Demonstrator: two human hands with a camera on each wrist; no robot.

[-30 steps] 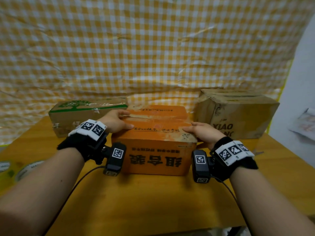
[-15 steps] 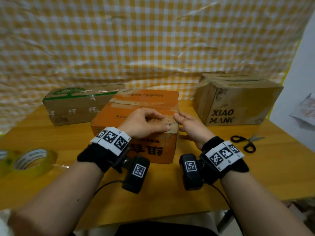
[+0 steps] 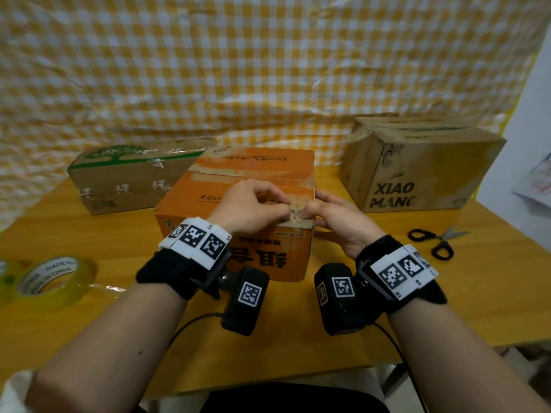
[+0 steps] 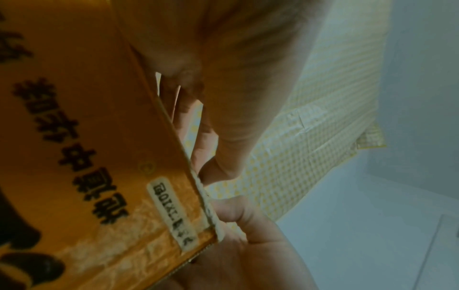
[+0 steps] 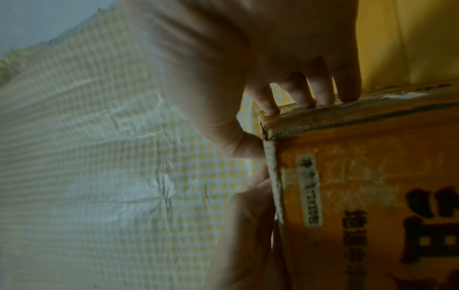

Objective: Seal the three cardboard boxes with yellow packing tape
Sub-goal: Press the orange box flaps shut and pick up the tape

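Observation:
The orange cardboard box (image 3: 238,186) stands mid-table with a worn strip of tape (image 3: 295,214) over its near right top corner. My left hand (image 3: 253,205) lies on the lid with fingers curled, thumb and forefinger pinching at that strip. My right hand (image 3: 334,217) clasps the same corner, thumb on top and fingers (image 5: 323,94) down the right side face. The left wrist view shows the right thumb (image 4: 233,208) at the box edge (image 4: 174,121). A roll of yellow tape (image 3: 50,278) lies at the far left, away from both hands.
A flat brown box with a green tree print (image 3: 134,177) sits at the back left. A brown box marked XIAO MANG (image 3: 417,171) stands at the back right. Black-handled scissors (image 3: 435,241) lie right of my right wrist. A checked cloth (image 3: 268,70) hangs behind the table.
The orange box has been turned and now sits askew. Both hands left the opposite ends of the lid and met at its near right corner.

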